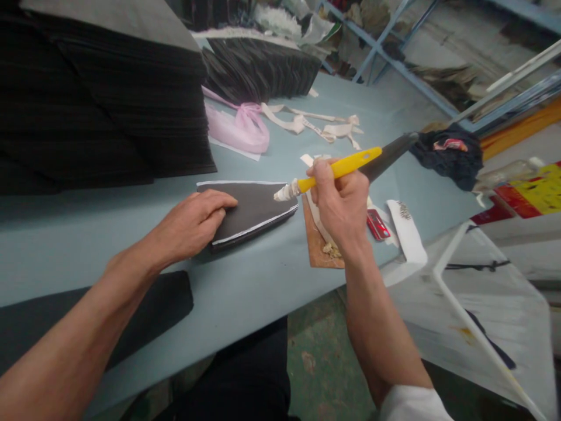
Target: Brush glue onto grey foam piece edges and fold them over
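On blue table [245, 292], left hand [199, 219] lies loosely flat on black panels [252, 199]; right hand [339, 199] closed round yellow brush [346, 165], bristles [286, 192] over panels' narrow end. Likely edge-coating; next stroke wants panels kept still.

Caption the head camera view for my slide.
The left hand rests on a dark panel edged in white; the right hand holds a yellow brush at the panel's narrower end.

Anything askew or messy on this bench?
Two minor things: a crumbly tan clump on the brown board, looking like stray residue; and the rear dark stack, slanted and fanned, unlike the squarer left pile.
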The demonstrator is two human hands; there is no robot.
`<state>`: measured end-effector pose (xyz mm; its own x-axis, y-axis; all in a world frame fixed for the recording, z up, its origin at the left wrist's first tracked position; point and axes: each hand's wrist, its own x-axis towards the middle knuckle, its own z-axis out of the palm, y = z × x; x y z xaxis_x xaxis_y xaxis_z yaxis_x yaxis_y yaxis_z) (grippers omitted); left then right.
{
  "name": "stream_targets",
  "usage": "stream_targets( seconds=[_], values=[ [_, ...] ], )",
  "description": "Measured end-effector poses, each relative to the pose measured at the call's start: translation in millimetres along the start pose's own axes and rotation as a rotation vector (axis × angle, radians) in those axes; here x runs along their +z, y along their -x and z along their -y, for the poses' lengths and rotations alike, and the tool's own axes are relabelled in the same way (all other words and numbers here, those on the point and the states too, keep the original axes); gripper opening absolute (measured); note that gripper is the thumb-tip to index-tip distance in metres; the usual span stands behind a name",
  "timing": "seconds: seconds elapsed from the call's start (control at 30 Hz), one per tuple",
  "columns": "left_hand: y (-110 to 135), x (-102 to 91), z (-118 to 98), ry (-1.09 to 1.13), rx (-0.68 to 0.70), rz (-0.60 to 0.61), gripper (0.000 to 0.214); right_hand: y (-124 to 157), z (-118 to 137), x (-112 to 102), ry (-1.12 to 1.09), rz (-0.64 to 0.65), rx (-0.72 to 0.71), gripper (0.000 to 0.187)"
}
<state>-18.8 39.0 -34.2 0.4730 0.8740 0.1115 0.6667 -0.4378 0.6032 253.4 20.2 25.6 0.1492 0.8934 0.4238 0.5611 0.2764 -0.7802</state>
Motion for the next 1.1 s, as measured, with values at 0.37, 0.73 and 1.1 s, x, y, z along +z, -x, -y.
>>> stream_targets(
  seconds=[0.37,0.73,1.1],
  values=[
    [5.0,-7.1,-2.3,-0.078,0.056,0.104,0.063,69.2,5.6,-7.3,-0.219,-0.071,0.118,0.044],
    [5.9,-8.6,-19.6,-0.445,0.066,0.234,0.074,119.1,-23.9,-24.5,-0.283,-0.078,0.278,0.054],
    [-3.8,-24.4,-3.6,-0.345,0.123,0.263,0.084,136.2,-30.9,-21.3,-0.343,-0.01,0.369,0.055]
  ],
)
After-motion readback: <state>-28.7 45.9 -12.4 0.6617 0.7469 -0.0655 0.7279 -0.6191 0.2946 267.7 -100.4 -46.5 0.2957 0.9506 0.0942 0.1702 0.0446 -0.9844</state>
